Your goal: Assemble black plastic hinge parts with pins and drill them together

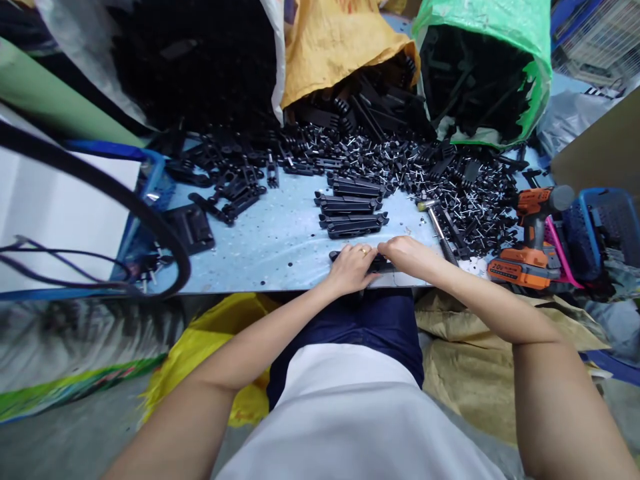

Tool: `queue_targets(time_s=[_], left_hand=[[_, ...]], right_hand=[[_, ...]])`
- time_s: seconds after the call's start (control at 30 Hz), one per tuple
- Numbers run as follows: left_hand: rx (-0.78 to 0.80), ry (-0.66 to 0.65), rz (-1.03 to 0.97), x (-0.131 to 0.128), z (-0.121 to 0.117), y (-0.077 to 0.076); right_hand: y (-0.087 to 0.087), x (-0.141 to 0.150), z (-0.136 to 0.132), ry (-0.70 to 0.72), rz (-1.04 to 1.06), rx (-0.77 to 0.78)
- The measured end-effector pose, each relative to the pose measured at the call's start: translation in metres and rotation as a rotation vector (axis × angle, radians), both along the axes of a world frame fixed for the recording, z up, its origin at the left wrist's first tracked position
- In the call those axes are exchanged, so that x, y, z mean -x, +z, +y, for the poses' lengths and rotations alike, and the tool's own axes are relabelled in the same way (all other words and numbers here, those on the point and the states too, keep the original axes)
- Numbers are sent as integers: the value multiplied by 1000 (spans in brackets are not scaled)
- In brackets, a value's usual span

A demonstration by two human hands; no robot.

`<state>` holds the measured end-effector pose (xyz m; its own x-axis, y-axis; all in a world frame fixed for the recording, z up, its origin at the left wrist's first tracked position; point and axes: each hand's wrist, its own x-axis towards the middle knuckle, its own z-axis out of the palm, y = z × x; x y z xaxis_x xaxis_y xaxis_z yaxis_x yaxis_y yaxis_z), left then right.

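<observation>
A black plastic part lies near the table's front edge, mostly covered by my hands. My left hand holds it down, with the fingers over its top and the thumb along the near side. Beside it, my right hand is closed in a pinch at the part's far side; whatever its fingertips hold is hidden. Just beyond my hands, several long black assembled parts lie in a stacked row. A hammer with a yellowish head rests to the right of them.
A large heap of black pieces and metal pins spreads across the back. White, orange and green sacks of black parts open toward me. An orange cordless drill stands at right, near a blue basket. A black cable arches at left.
</observation>
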<state>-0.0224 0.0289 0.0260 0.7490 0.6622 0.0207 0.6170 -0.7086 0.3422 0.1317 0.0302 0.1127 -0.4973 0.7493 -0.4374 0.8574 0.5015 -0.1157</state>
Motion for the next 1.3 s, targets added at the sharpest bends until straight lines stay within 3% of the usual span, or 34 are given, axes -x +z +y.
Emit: queue_targets(time_s=[0.1, 0.3, 0.4, 0.53, 0.67, 0.9, 1.03, 1.17, 1.23, 1.3], left_hand=[[-29, -11, -24, 1, 0, -2], [-59, -49, -27, 3, -1, -1], [-126, -115, 34, 11, -3, 4], [-243, -162, 174, 20, -1, 8], [-271, -109, 209, 16, 5, 7], [-252, -48, 47, 11, 15, 5], [-281, -30, -111, 25, 17, 16], [-380, 0, -351, 41, -6, 42], [-303, -109, -575, 47, -29, 58], [-131, -220, -831, 48, -56, 70]], right_hand=[[-23, -8, -7, -2, 103, -64], [-87, -47, -30, 44, 549, -377], [-94, -57, -32, 104, 433, -404], [-88, -61, -27, 74, 155, -499], [-86, -70, -20, 21, 61, -639], [-75, -79, -24, 123, 44, -519], [-50, -64, -38, 160, 159, -453], [-10, -47, -57, 234, 421, -482], [4, -36, -71, 312, 665, -438], [7, -18, -85, 379, 928, -321]])
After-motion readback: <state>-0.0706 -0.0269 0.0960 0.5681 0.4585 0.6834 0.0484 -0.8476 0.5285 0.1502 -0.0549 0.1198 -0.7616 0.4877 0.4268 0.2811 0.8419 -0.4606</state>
